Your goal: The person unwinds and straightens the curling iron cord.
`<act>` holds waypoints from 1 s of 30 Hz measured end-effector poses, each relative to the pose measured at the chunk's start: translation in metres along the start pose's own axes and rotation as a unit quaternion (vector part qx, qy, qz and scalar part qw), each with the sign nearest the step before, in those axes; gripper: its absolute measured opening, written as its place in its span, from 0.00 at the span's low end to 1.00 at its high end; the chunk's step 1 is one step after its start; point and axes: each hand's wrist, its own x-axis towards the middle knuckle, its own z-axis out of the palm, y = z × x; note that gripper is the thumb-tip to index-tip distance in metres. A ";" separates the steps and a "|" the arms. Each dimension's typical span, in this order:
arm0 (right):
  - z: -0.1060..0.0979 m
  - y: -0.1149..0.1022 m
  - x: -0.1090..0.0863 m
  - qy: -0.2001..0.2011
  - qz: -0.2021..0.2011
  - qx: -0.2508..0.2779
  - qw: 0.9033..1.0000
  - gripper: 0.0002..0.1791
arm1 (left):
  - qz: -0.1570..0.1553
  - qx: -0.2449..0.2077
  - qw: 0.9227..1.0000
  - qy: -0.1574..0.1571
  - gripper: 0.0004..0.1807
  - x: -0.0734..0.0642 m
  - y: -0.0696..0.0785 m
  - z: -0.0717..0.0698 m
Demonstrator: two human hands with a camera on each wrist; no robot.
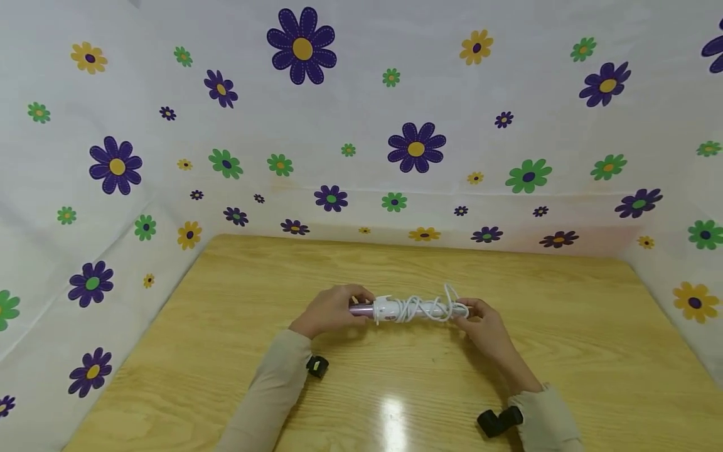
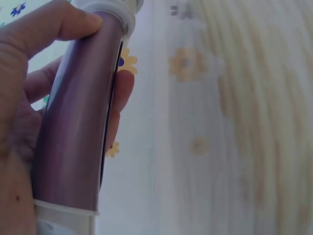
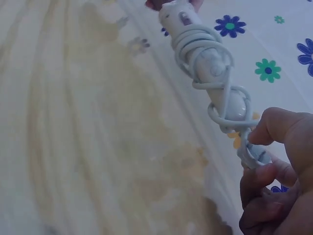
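Observation:
A hair curling iron with a purple barrel and a white handle is held level over the wooden table, between both hands. My left hand grips the purple barrel, its thumb lying along the top near the white collar. White cord is wound in loose, crossing loops around the handle, and one loop sticks up near the right end. At that end, my right hand pinches the cord and handle tip between thumb and fingers. In the right wrist view the fingers partly hide this tip.
The wooden table has a light glare near its front. White cloth printed with purple, green and yellow flowers hangs behind it and along both sides. A black camera band sits on each wrist over beige sleeves.

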 end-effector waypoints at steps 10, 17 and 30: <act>0.002 -0.004 0.006 -0.002 0.004 0.046 0.999 0.24 | -0.016 -0.029 0.999 0.006 0.22 -0.005 -0.002 -0.006; -0.002 0.000 0.002 -0.017 0.039 0.163 0.986 0.30 | -0.001 -0.051 0.998 0.025 0.21 -0.003 -0.007 -0.002; 0.004 -0.004 0.001 -0.007 0.040 0.254 0.966 0.17 | 0.005 -0.057 0.998 0.033 0.21 -0.004 -0.011 -0.006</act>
